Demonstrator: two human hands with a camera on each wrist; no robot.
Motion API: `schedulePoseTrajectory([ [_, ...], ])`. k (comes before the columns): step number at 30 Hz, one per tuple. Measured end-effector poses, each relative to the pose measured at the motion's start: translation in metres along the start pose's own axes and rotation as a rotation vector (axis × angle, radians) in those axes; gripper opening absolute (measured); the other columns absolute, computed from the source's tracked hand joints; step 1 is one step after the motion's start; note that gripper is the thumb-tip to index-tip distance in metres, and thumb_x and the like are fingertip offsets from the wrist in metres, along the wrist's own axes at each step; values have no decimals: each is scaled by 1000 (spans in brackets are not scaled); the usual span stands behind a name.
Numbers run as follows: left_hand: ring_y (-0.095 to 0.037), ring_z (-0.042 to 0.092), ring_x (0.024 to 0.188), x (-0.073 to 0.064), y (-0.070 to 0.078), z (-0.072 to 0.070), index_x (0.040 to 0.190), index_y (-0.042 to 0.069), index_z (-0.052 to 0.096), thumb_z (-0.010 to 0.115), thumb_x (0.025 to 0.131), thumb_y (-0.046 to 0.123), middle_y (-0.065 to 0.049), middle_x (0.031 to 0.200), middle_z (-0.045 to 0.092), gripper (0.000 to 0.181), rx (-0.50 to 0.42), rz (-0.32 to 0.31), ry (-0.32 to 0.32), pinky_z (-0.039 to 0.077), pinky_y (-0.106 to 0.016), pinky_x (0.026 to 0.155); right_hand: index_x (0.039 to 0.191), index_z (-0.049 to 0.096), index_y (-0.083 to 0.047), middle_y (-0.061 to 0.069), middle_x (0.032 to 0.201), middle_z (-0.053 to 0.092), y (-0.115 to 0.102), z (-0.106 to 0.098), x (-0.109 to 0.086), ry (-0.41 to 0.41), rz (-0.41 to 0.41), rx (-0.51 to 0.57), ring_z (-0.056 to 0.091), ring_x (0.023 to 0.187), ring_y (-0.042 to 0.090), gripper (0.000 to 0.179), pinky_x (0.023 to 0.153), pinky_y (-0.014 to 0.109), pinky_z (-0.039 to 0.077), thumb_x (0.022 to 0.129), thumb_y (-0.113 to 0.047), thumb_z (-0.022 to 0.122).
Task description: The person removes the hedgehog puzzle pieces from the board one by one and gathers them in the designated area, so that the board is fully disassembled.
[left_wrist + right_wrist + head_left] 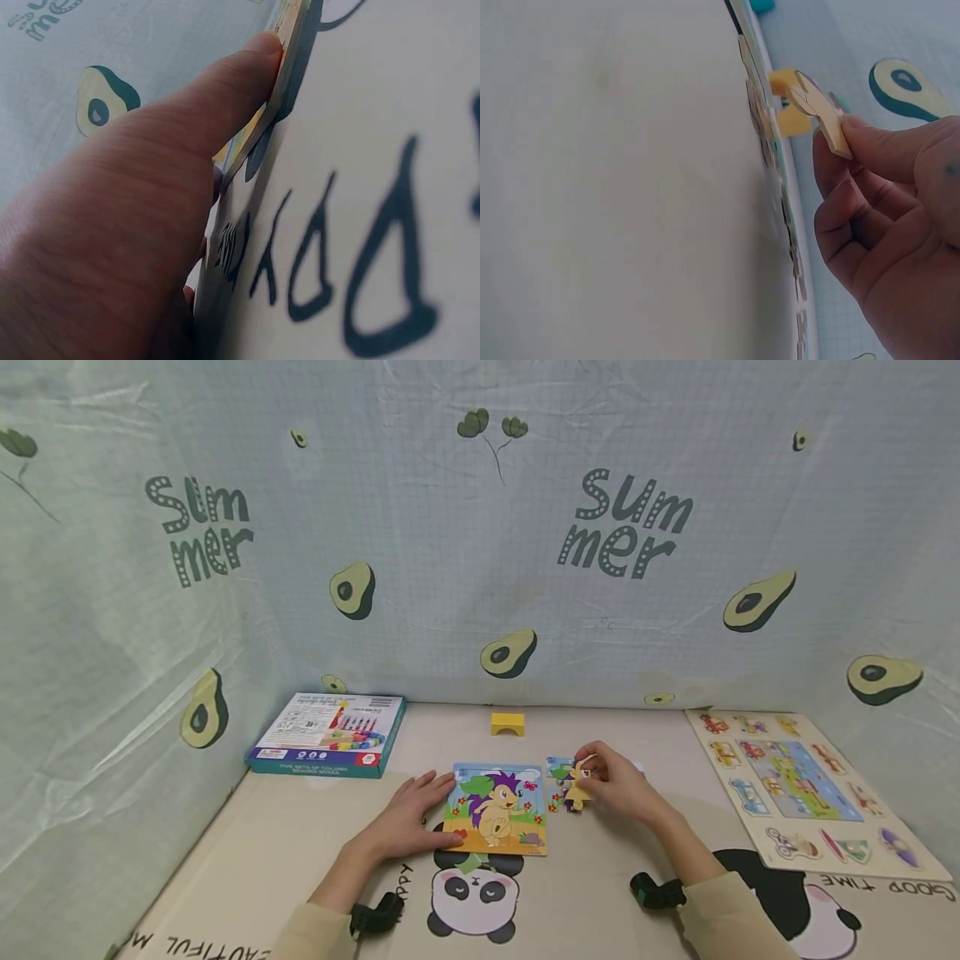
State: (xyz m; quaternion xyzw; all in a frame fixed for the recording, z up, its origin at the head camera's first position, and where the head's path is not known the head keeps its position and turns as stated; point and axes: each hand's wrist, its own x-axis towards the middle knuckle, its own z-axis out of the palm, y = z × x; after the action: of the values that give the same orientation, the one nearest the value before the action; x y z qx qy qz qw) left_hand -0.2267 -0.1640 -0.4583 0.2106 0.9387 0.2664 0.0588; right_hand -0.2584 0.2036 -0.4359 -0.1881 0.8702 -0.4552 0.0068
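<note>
A square hedgehog picture puzzle board [495,810] lies on the table in the head view. My left hand [411,814] rests along its left side, fingers extended at the upper left edge. In the left wrist view, the thumb [225,97] touches the board's edge. To the right of the board, my right hand [618,783] pinches a puzzle piece [821,112] between thumb and index finger, raised above the table. Under and beside that hand are several loose puzzle pieces [557,770], partly hidden by it.
A yellow arch block [507,724] stands behind the board. At the back left lies a bead set box [326,735]. A wooden picture board [817,793] lies on the right. Printed sheeting [420,527] walls the table's back and sides.
</note>
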Motion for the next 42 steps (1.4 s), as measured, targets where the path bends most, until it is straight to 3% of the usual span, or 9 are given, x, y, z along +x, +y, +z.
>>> schedulePoseTrajectory([
  [13,-31,17,152,2,0,2,155,14,43,76,79,62,-2,160,39,96,-4,2,11,7,-55,121,119,53,2,10,102,63,14,-21,-11,-59,44,-18,58,87,21,29,70,27,51,95,-2,68],
  [25,-32,16,152,-1,3,1,155,14,42,77,80,60,-3,160,38,95,-11,-10,7,6,-55,121,118,54,3,7,95,60,13,-23,-16,-123,92,-33,54,80,20,31,63,28,47,92,-3,71],
  [31,-32,16,152,0,3,1,155,14,42,77,80,59,-4,160,38,95,-12,-17,11,7,-56,121,118,54,4,6,90,54,12,-23,-17,-146,67,-72,50,75,20,40,59,27,44,87,-6,77],
  [42,-31,17,152,-1,2,0,155,14,43,76,80,61,-2,160,38,95,-1,-3,4,6,-54,121,113,59,3,4,89,53,10,-19,-16,-157,17,-192,48,80,19,43,65,29,44,84,-16,84],
])
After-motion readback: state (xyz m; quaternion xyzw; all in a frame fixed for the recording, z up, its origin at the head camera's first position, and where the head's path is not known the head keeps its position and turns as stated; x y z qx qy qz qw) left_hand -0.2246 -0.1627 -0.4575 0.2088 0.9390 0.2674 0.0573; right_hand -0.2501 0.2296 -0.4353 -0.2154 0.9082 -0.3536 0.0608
